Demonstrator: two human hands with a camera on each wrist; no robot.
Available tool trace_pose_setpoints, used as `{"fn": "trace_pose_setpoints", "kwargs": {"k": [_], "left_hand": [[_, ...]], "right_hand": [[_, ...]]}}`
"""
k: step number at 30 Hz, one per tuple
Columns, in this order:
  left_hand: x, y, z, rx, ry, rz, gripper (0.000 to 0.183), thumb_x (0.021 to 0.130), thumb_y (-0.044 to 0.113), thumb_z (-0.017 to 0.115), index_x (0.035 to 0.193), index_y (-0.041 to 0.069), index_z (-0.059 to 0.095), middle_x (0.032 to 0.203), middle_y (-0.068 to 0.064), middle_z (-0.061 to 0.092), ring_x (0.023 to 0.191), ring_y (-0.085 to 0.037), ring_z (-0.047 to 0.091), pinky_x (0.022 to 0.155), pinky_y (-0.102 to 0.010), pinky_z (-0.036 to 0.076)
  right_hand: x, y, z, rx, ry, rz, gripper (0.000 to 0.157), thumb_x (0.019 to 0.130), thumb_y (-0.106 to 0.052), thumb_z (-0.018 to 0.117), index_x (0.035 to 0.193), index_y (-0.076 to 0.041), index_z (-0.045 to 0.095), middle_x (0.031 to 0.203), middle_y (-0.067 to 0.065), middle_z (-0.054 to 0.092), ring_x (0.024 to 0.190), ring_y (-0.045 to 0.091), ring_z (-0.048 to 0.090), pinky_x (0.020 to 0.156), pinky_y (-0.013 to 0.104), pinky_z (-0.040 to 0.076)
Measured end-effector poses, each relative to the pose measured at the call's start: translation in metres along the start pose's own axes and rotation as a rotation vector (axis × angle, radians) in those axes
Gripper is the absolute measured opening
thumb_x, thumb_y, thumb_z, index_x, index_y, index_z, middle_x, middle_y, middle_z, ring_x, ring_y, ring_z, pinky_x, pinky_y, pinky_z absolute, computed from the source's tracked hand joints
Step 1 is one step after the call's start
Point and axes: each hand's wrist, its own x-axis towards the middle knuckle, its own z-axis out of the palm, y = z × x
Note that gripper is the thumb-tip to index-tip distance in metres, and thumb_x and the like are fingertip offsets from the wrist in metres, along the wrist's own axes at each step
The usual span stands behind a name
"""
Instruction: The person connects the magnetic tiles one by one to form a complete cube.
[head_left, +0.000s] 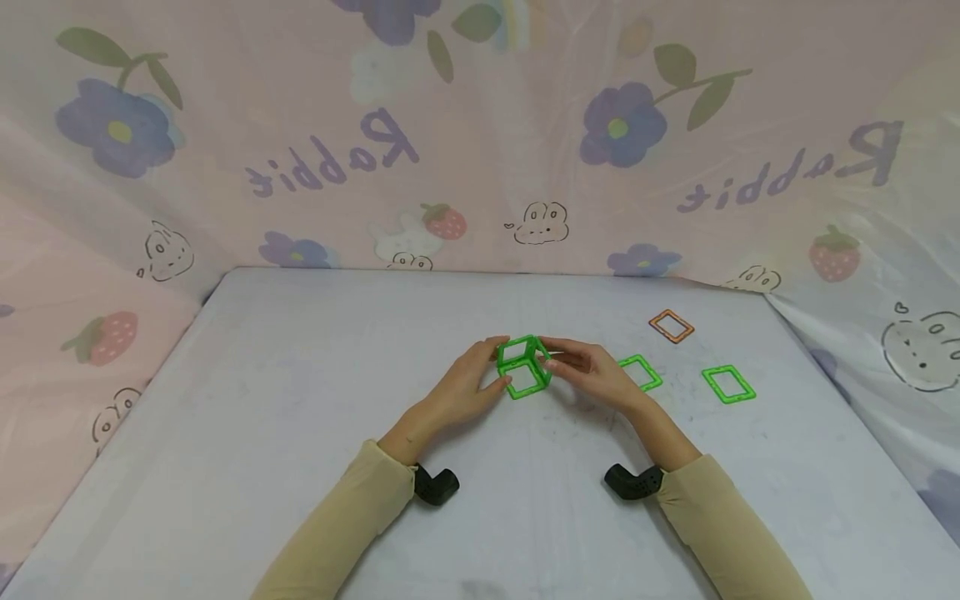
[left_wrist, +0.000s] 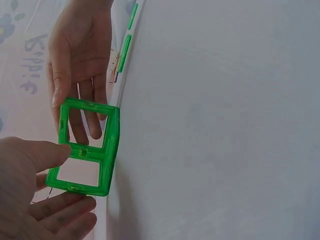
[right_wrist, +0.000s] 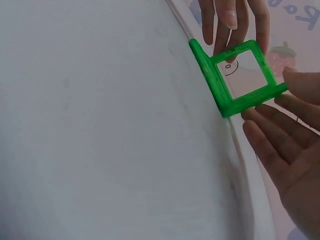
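Several green square-frame magnetic tiles (left_wrist: 84, 151), joined at their edges into a small box-like shape, are held between both hands over the middle of the table. My left hand (head_left: 467, 385) grips the left side, thumb at the front edge and fingers round the back. On the opposite side, my right hand (head_left: 600, 377) pinches a green panel between thumb and fingers. In the right wrist view one panel (right_wrist: 209, 75) sticks out at an angle from the square frame beside it. The fingertips behind the shape are partly hidden in the head view.
A loose green square tile (head_left: 651, 381) lies just behind my right hand, partly covered by it. Farther right lies another green tile (head_left: 729, 400), and an orange tile (head_left: 685, 335) rests toward the back. A printed curtain (head_left: 480, 167) hangs behind the white table (head_left: 300, 375).
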Motion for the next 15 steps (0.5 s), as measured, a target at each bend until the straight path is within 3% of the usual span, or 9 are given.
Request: {"fn": "trace_pose_setpoints", "kwargs": {"k": [8, 15], "left_hand": [[0.0003, 0.0004, -0.0014, -0.017, 0.002, 0.001, 0.052, 0.101, 0.021, 0.050, 0.146, 0.003, 0.033, 0.116, -0.015, 0.057, 0.109, -0.026, 0.056, 0.095, -0.043, 0.045], [-0.0006, 0.0024, -0.0040, -0.031, 0.013, -0.003, 0.049, 0.102, 0.018, 0.046, 0.147, 0.002, 0.033, 0.117, -0.019, 0.057, 0.105, -0.028, 0.059, 0.090, -0.042, 0.048]], "right_hand": [[0.0034, 0.0041, 0.0011, 0.031, 0.005, -0.044, 0.040, 0.099, -0.006, 0.051, 0.137, 0.005, 0.047, 0.134, 0.027, 0.052, 0.116, 0.040, 0.057, 0.093, 0.018, 0.045], [0.0047, 0.0037, 0.0012, -0.014, 0.085, -0.018, 0.032, 0.098, -0.010, 0.054, 0.128, 0.001, 0.058, 0.121, 0.025, 0.062, 0.103, 0.033, 0.065, 0.085, 0.028, 0.052]]}}
